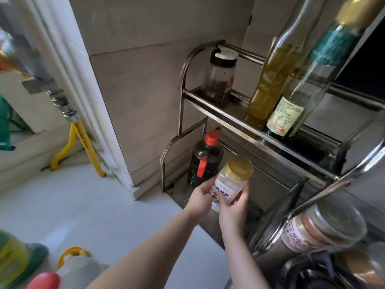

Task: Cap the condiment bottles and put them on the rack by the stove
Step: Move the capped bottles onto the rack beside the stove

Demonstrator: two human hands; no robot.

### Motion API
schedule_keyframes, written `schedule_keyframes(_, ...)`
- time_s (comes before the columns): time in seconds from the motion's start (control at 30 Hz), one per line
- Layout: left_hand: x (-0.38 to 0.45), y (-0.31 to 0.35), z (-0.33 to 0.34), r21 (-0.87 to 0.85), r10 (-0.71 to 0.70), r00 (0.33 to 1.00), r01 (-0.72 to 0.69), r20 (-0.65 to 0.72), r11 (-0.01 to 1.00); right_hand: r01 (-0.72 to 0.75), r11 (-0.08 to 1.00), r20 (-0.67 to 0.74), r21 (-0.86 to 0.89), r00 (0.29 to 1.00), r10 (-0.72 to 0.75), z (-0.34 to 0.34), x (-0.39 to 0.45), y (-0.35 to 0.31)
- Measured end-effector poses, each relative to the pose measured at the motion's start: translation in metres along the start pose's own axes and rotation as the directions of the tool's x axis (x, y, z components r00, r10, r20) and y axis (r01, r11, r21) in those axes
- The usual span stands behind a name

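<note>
A clear jar with a gold lid (231,180) is tilted over the lower shelf of the steel rack (229,113). My left hand (201,200) grips its left side and my right hand (234,205) holds it from below and the right. Behind the jar on the lower shelf stands a dark sauce bottle with a red cap (205,161). The upper shelf carries a black-lidded clear jar (218,80), a tall bottle of yellow oil (270,80) and a green-necked bottle with a pale label (300,101).
A capped tub of brown powder (320,226) sits at the rack's right end. On the white counter at the lower left are a jug with a yellow handle (77,265), a red-capped bottle (44,281) and a green-yellow container (14,259). A yellow gas hose (83,140) runs down the left wall.
</note>
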State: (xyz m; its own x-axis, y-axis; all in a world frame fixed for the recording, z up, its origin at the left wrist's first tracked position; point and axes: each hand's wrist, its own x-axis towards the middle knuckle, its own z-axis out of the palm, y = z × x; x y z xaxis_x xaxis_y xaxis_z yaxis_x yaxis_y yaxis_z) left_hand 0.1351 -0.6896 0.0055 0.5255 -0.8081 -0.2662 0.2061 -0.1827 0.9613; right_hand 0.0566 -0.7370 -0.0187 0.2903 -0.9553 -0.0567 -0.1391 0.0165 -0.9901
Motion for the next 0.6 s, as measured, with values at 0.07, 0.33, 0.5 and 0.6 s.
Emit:
schedule_keyframes(0.07,-0.002,0.003,0.001,-0.047,-0.011,1.0,0.012,0.01,0.999,-0.002,0.999,-0.02,-0.039,1.0,0.002,0.003,0.002,0.001)
schedule_keyframes(0.33,-0.044,-0.007,0.004,-0.009,-0.111,0.994,0.111,-0.007,0.994,-0.043,0.982,-0.01,-0.185,0.999,0.042,0.009,0.016,0.002)
schedule_keyframes(0.5,-0.098,-0.014,-0.012,0.203,-0.075,0.985,0.105,-0.153,0.974,-0.189,0.922,-0.058,-0.338,0.982,0.18,0.009,0.012,-0.003)
schedule_keyframes(0.6,-0.135,-0.03,-0.028,0.29,-0.059,0.967,0.131,-0.247,0.948,-0.141,0.942,-0.115,-0.303,0.987,0.11,0.008,-0.017,-0.007)
